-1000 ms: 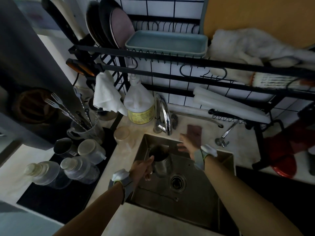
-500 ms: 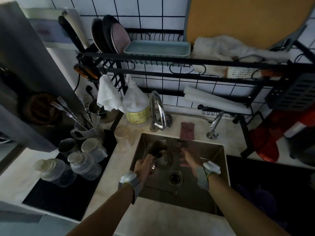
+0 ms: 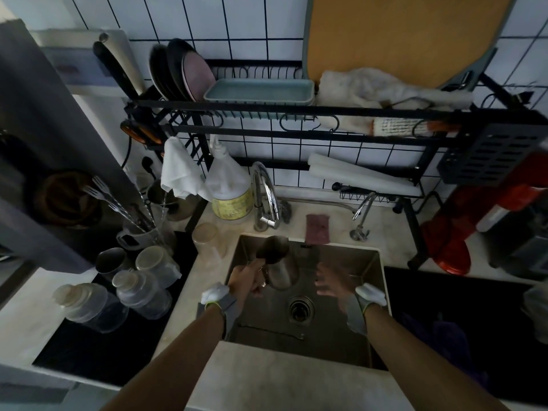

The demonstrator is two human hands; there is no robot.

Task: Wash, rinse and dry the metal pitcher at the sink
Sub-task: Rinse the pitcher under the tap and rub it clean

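The metal pitcher [image 3: 277,262] is held over the steel sink [image 3: 350,336], tilted with its dark mouth toward the back left. My left hand [image 3: 247,280] grips it by the handle side. Blurred, with fingers spread and nothing in it, my right hand [image 3: 333,281] hovers a little to the right of the pitcher, above the drain [image 3: 301,310]. The chrome tap [image 3: 265,197] stands just behind the sink. A dark reddish sponge [image 3: 318,229] lies on the counter behind the sink rim.
A big soap bottle [image 3: 229,188] and a white cloth [image 3: 178,170] sit left of the tap. Jars and a cup of forks [image 3: 142,229] crowd the left counter. A black dish rack [image 3: 296,114] spans overhead. A small second faucet [image 3: 360,215] and a red appliance [image 3: 453,235] stand at right.
My right hand drew back from the sponge on the counter into the sink beside the pitcher. The left hand lifted and tilted the pitcher. The camera view shifted back.
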